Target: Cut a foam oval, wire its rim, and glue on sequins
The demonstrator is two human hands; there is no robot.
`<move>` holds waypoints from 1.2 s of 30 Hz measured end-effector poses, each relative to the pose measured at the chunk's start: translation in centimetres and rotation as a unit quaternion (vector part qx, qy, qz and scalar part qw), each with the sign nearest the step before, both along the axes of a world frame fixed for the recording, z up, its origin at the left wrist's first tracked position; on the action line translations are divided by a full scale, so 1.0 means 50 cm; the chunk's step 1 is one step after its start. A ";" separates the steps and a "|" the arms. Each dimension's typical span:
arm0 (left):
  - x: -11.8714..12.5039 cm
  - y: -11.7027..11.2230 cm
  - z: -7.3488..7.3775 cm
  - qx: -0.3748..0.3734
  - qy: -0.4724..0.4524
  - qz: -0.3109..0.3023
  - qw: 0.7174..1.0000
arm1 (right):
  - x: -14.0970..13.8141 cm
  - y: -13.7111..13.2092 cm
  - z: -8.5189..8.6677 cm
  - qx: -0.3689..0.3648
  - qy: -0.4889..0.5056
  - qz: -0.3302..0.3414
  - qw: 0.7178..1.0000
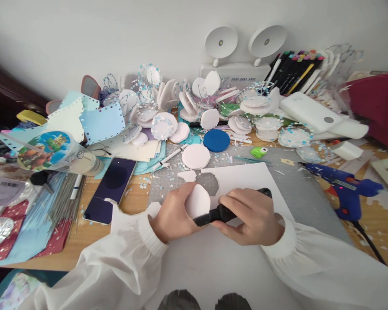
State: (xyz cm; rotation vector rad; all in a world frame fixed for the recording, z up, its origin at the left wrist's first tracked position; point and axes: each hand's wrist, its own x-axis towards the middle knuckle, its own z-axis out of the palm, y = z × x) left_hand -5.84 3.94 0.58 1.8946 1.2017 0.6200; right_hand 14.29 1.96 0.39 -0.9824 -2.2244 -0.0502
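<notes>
My left hand (177, 212) grips a white foam disc (198, 201) by its edge, thumb along the lower side. My right hand (248, 217) is closed round the handle of a black utility knife (226, 212). Its dark blade lies against the lower edge of the disc, close to my left thumb. Under both hands is a white foam sheet (248, 177) with a round hole and ragged edges. Just beyond the hands lie another white disc (195, 156) and a blue round lid (216, 141).
A grey cutting mat (305, 193) carries white scraps. At right lies a blue glue gun (345, 189). A phone (110, 189), a plastic cup (61, 153) and wire stems (67, 202) are at left. White discs and beaded pieces crowd the back, beside markers (295, 71).
</notes>
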 end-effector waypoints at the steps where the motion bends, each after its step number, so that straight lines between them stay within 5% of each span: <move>1: 0.000 0.000 -0.001 0.001 -0.003 -0.002 1.000 | -0.001 -0.001 0.000 -0.001 0.002 -0.001 1.000; 11: -0.003 -0.010 0.008 -0.002 0.004 -0.013 1.000 | 0.018 0.008 0.008 -0.054 0.059 -0.050 0.996; 21: -0.003 -0.008 -0.003 0.027 -0.026 -0.019 0.999 | 0.012 0.002 0.001 -0.053 0.047 0.033 0.997; 36: -0.003 -0.004 0.004 0.017 -0.008 -0.048 0.999 | 0.013 0.002 0.001 -0.032 0.039 0.040 0.998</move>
